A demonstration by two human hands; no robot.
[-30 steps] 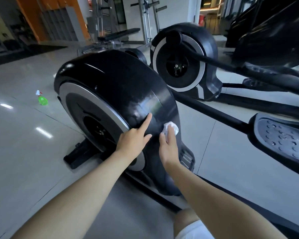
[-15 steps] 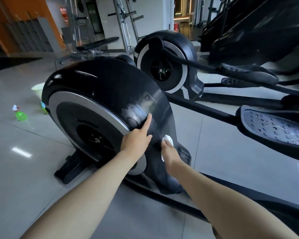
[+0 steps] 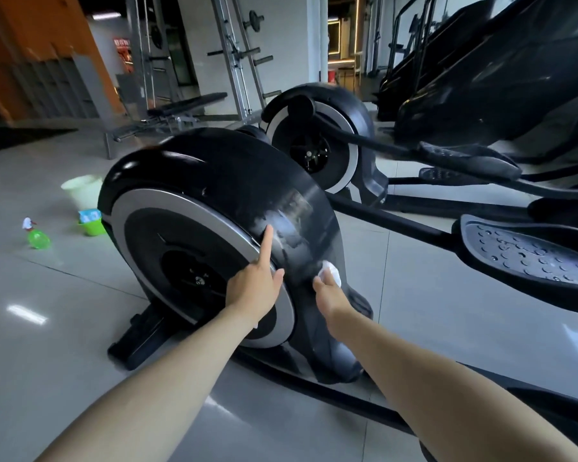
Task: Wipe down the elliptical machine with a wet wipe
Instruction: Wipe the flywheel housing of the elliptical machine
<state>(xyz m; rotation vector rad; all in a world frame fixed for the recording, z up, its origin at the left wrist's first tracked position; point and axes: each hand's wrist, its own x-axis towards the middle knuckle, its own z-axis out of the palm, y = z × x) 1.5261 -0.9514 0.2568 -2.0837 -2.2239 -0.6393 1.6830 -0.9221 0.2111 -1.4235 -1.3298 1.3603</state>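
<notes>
The elliptical machine's black flywheel housing [image 3: 234, 181] with a silver ring fills the middle of the view. My left hand [image 3: 254, 281] rests on the housing's side, index finger stretched up along its edge, holding nothing. My right hand [image 3: 329, 291] presses a crumpled white wet wipe [image 3: 331, 273] against the housing's lower right curve. Damp streaks shine on the black shell just above both hands. The machine's black foot pedal [image 3: 528, 255] juts out at the right.
A green spray bottle [image 3: 37, 236], a small green tub [image 3: 92, 223] and a pale bucket [image 3: 80, 190] stand on the tiled floor at the left. A second elliptical [image 3: 317, 138] sits behind, a weight bench and rack farther back, dark machines at the right.
My right hand slid the wipe down the housing and then slightly back up its lower curve. The left hand stayed put. The view shifted, bringing the bucket and tub into sight.
</notes>
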